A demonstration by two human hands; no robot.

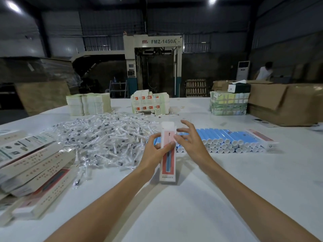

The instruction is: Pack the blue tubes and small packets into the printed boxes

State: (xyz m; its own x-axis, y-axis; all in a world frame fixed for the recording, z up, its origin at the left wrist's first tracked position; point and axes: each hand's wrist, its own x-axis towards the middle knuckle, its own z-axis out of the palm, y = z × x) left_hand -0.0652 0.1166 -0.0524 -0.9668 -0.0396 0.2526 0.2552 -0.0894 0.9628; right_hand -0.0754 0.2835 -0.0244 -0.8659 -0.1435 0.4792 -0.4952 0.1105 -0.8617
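Head view — left hand [153, 152] grips upright printed box [168, 154], right hand [190, 138] fingers spread

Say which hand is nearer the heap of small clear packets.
Left. The left hand, gripping the pink printed box, borders the heap; right hand lies beyond the box.

Packets [104, 135] left — tubes [227, 138] right

A factory hall: big machine [153, 42] (marked FMZ-1450A), pallets [195, 88], cartons [286, 102].
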